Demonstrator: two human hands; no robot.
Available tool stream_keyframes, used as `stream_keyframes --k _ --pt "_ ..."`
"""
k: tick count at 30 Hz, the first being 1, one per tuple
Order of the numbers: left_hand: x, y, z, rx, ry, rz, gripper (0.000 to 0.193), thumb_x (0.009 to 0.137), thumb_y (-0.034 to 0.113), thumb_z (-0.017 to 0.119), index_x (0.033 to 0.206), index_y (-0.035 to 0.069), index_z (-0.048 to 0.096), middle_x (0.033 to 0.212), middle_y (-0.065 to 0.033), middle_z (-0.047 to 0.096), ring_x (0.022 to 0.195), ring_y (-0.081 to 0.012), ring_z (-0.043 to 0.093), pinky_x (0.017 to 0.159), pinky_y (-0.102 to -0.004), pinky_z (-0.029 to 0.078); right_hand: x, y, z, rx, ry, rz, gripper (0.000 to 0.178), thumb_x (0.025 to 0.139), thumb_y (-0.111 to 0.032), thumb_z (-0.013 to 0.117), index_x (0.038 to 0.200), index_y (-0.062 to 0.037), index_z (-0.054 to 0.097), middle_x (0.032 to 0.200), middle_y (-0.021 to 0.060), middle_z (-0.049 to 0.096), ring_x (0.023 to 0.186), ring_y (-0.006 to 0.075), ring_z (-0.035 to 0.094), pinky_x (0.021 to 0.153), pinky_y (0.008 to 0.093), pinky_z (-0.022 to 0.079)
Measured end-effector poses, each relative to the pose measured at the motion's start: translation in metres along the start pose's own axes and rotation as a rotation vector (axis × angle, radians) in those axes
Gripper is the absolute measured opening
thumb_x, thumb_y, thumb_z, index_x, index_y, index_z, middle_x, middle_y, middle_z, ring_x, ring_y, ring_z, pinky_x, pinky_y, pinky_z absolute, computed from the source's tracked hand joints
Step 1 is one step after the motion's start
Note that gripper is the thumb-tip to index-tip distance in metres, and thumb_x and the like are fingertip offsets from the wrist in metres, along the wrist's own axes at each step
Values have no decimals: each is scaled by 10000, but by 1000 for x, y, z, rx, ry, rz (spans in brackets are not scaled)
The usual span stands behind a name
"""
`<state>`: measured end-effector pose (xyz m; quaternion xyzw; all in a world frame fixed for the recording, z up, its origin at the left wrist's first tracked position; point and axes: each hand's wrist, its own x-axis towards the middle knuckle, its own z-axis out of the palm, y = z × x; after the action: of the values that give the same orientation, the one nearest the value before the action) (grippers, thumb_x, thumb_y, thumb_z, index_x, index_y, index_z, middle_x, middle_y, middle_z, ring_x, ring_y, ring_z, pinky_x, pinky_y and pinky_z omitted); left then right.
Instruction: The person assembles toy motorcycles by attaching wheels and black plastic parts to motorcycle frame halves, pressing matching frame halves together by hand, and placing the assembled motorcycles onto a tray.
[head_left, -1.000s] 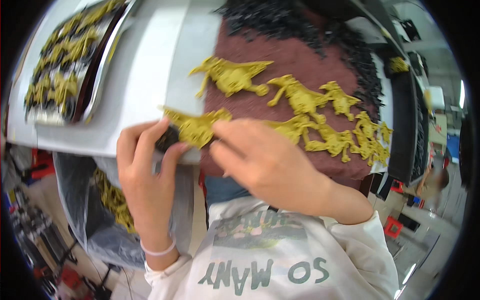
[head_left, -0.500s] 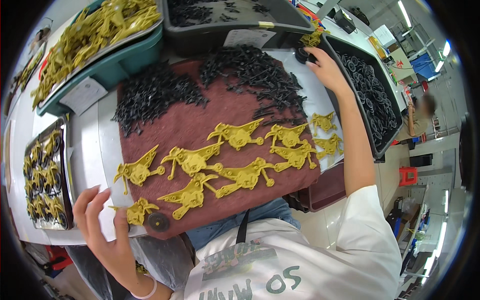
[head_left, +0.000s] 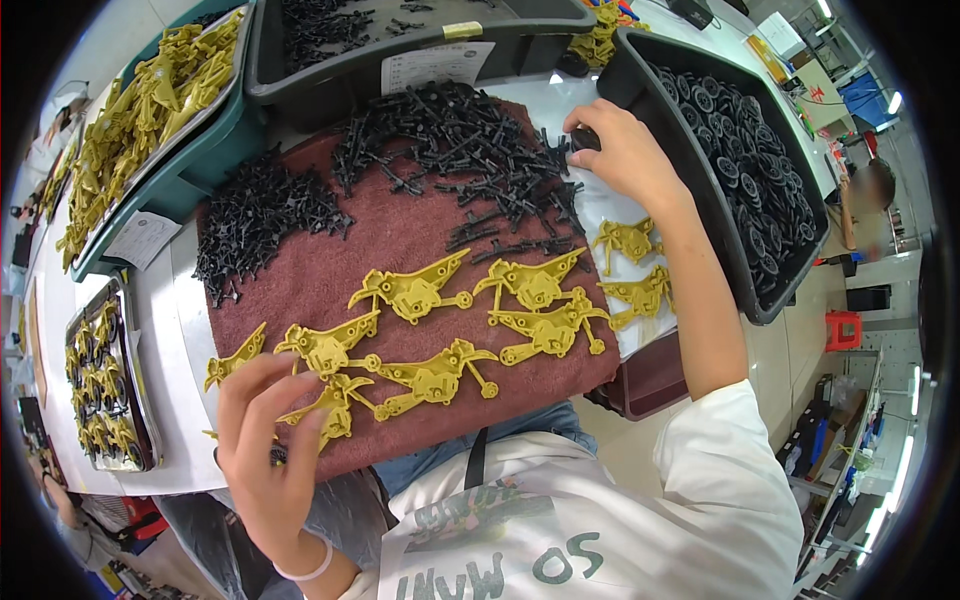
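Observation:
My right hand (head_left: 628, 155) has its fingers curled round a black wheel (head_left: 584, 139), beside a heap of thin black plastic parts (head_left: 490, 140) on a brown cloth (head_left: 300, 250). Fingers bent and apart, my left hand (head_left: 268, 430) hovers over the cloth's near left corner with nothing visible in it. It partly covers a yellow plastic body (head_left: 335, 412), shaped like a toy motorbike frame, and a dark round piece (head_left: 278, 453). More of these yellow bodies (head_left: 430, 374) lie in rows across the cloth. Two others (head_left: 628, 240) rest on white sheeting at its right.
A dark bin of black wheels (head_left: 622, 75) stands right of my right forearm. At the back is a grey bin (head_left: 330, 95) of black parts; a green bin (head_left: 190, 195) of yellow bodies stands at left. A metal tray (head_left: 150, 440) holds yellow bodies with wheels.
My right hand, with the wheel, has come nearer along the cloth's right edge. My left hand has moved right, over the yellow bodies. The whole view has shifted a little.

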<state>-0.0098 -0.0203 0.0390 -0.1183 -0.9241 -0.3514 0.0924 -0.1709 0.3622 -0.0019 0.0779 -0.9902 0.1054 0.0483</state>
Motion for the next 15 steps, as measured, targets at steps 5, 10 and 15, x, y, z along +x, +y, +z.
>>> stream_keyframes --k 5,10,15 --pt "17 12 26 -107 -101 236 228 758 -17 741 977 10 688 1061 -118 660 923 -274 644 720 -337 518 -10 5 -3 102 69 0 330 768 -71 759 1076 -63 640 1023 115 638 988 307 623 854 385 493" --pt "7 15 36 -223 -135 210 221 754 -13 749 964 16 686 1020 -108 669 887 -280 666 729 -357 539 -16 0 -2 169 164 -22 317 779 -29 739 1088 -56 672 1018 130 688 956 278 655 833 374 506" --pt "-7 4 33 -253 -106 202 201 756 -18 746 946 12 685 979 -112 675 869 -279 672 723 -351 543 -18 -6 -8 141 307 80 162 803 -9 705 963 -34 712 930 154 718 878 358 673 798 410 523"
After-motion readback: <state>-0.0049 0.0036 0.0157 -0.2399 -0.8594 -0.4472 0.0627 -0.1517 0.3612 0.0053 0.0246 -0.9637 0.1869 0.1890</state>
